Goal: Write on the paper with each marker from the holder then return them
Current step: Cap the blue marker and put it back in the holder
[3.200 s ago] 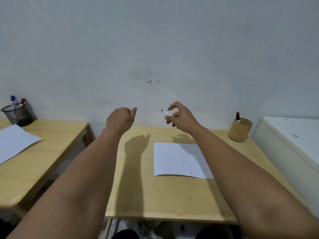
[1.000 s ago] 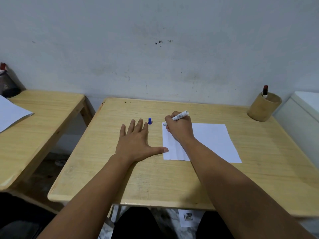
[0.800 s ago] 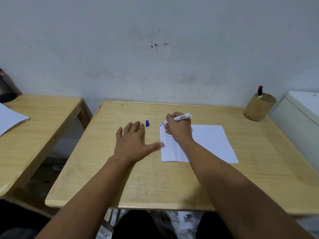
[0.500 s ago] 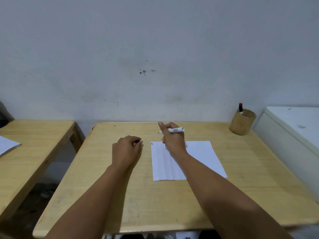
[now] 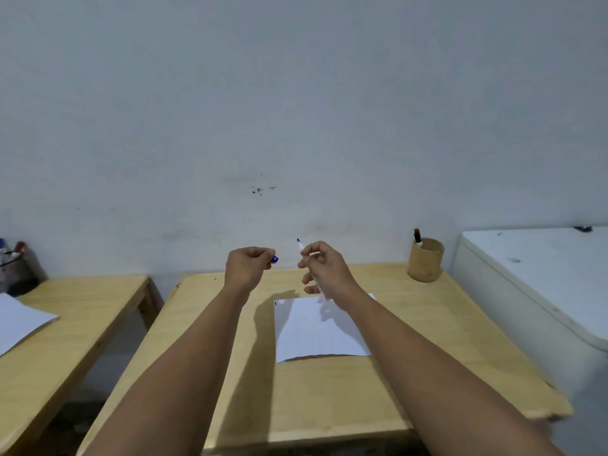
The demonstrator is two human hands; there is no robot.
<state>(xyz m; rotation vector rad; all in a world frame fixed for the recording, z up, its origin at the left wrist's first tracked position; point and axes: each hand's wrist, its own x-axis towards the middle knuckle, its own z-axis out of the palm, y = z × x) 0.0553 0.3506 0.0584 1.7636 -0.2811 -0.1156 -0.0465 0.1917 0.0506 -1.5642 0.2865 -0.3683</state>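
Observation:
Both hands are raised above the wooden table. My left hand is closed on a small blue marker cap that pokes out by the fingertips. My right hand holds a white marker, its dark tip bare and pointing up and away. A small gap separates cap and tip. The white paper lies flat on the table below the hands, with a tiny mark at its far left corner. A round tan holder stands at the far right of the table with a red-capped marker in it.
A second wooden table stands to the left, carrying a white sheet and a dark mesh cup with pens. A white cabinet adjoins the table on the right. A grey wall rises behind.
The right hand has lifted the marker off the paper. The left hand picked the blue cap up from the table and rose level with it. The camera has tilted upward.

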